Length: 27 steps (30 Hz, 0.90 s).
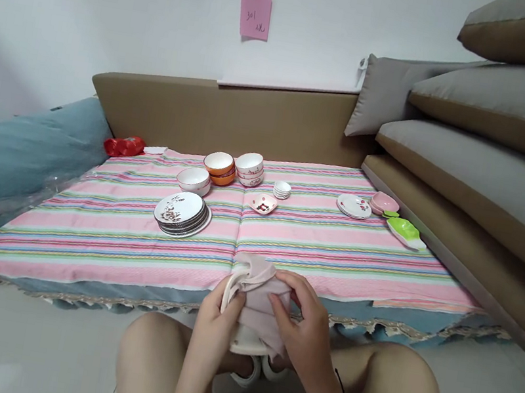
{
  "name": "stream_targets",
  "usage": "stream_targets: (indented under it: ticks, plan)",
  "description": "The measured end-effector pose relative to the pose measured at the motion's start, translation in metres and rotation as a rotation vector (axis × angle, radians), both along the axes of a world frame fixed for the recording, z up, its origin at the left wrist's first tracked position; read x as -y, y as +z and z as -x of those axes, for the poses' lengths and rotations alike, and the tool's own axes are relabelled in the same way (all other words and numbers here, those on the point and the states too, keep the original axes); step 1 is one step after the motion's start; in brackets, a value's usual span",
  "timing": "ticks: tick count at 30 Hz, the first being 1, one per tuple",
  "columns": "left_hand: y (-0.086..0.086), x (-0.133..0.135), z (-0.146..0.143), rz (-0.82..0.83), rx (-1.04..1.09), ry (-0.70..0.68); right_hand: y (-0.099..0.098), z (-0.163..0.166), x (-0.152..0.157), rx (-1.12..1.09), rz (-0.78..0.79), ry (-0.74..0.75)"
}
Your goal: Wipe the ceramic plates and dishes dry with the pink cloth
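Observation:
Just above my lap, a cream-white dish (247,342) is tilted, most of its face covered by a pale pinkish-grey cloth (258,305). My left hand (220,313) grips the dish at its left rim, thumb over the cloth near the edge. On the other side, my right hand (306,316) pinches the cloth between thumb and fingers and presses it against the dish. Because of the cloth, I cannot tell whether the dish is a plate or a shallow bowl.
On the striped cloth (285,243) stand a stack of plates (179,208), white bowls (250,165), orange-rimmed bowls (219,164), small dishes (282,190) and a patterned dish (262,204). Farther right are white plates (354,206), pink bowls (384,202) and a green dish (406,232). Cushions (488,152) line the right.

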<state>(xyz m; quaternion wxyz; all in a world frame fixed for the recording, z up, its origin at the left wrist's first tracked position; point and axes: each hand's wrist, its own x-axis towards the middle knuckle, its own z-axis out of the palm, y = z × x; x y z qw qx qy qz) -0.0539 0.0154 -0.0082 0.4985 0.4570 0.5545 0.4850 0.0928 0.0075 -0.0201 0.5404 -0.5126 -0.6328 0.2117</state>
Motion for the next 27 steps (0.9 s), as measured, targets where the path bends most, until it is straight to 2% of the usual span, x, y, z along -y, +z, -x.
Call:
stream_targets:
  ticks: [5,10,17,19,24,27]
  plan:
    - [0.007,0.014,-0.007,0.033,0.032,-0.073,0.008,-0.002,0.010,-0.085,0.071,0.065]
    - [0.007,0.013,-0.016,0.027,0.010,-0.172,0.010,-0.009,0.012,-0.097,0.107,0.116]
    - [0.002,-0.003,-0.021,-0.007,0.031,-0.306,-0.007,-0.028,-0.001,-0.054,0.125,0.084]
    - [0.002,-0.005,-0.025,-0.003,0.071,-0.265,-0.012,-0.032,-0.003,-0.066,0.179,0.050]
    - [0.005,-0.007,-0.037,0.053,0.121,-0.025,-0.018,-0.028,-0.003,-0.153,0.218,-0.034]
    - [0.008,-0.010,-0.039,0.024,0.115,0.028,-0.017,-0.022,-0.002,-0.188,0.240,-0.087]
